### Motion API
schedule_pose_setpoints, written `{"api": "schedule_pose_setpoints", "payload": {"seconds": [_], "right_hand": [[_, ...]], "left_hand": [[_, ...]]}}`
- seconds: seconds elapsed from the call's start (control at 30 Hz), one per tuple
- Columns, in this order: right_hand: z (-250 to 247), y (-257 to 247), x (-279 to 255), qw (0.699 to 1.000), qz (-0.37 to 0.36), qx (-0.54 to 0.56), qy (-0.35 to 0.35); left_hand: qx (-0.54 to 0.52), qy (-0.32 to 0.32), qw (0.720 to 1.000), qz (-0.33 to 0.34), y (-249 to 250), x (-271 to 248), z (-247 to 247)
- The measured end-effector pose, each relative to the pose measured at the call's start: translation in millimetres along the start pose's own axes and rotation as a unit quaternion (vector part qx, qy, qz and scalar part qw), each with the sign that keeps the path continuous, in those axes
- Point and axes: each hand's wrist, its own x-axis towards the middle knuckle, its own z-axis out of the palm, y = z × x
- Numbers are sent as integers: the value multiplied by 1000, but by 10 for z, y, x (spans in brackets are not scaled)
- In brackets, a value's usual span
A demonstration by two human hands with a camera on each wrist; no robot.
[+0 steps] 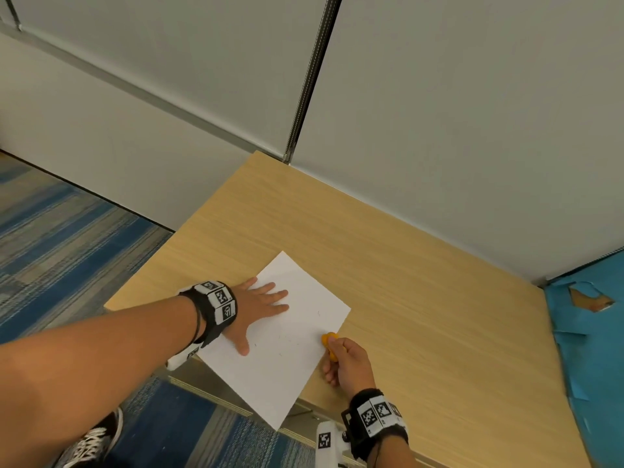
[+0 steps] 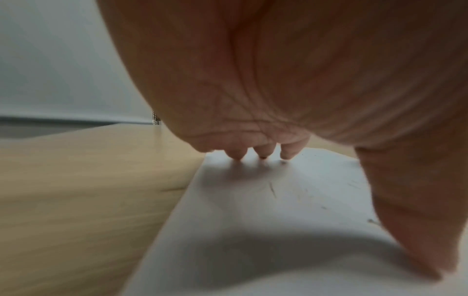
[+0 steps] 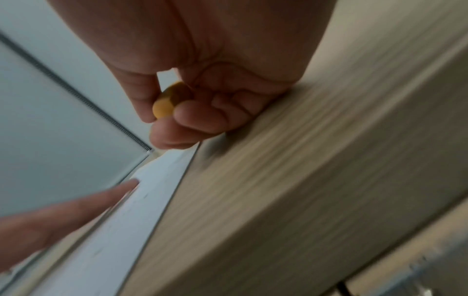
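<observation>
I work at a pale wood table (image 1: 422, 251) pushed into a corner of grey partition walls (image 1: 472, 113), which close off its far edge. A torn blue covering (image 1: 597, 349) lies along the table's right end. Striped blue carpet (image 1: 60, 238) is on the floor past the left edge, and my shoe (image 1: 98, 437) shows below the near edge.

The sheet of paper (image 1: 304, 298) lies askew near the table's near left corner, with one corner hanging over the near edge. My left hand (image 1: 260, 309) lies flat on its left part, fingers straight and spread, pressing it down. My right hand (image 1: 349, 364) rests on the wood at the sheet's right edge, thumb and fingers curled tight round a short orange stub (image 1: 329, 342). The stub's tip is at that edge. Bare wood stretches right and back from my right hand.
</observation>
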Motion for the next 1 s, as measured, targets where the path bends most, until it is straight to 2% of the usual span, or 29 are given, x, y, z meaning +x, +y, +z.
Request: {"api": "schedule_pose_setpoints", "payload": {"seconds": [0.1, 0.2, 0.37, 0.5, 0.67, 0.73, 0.83, 0.9, 1.0], "right_hand": [[104, -86, 32, 994, -29, -97, -33], [244, -209, 120, 976, -52, -203, -59], [363, -173, 260, 953, -62, -295, -33], [454, -115, 129, 930, -73, -338, -121], [270, -263, 395, 943, -59, -328, -25], [350, -300, 341, 943, -46, -323, -72], [440, -295, 245, 919, -46, -347, -182], [389, -372, 339, 913, -52, -370, -163], [298, -479, 474, 915, -73, -394, -52]], "left_hand": [[-56, 26, 998, -8, 85, 75, 45], [-42, 47, 998, -27, 161, 161, 186], [-30, 64, 997, -35, 155, 233, 298], [-30, 75, 996, -36, 134, 263, 317], [-34, 78, 996, -36, 138, 283, 335], [-31, 76, 996, -39, 132, 280, 337], [-25, 78, 996, -37, 128, 296, 342], [-25, 78, 996, -40, 130, 285, 339], [-32, 77, 996, -40, 123, 292, 351]]}}
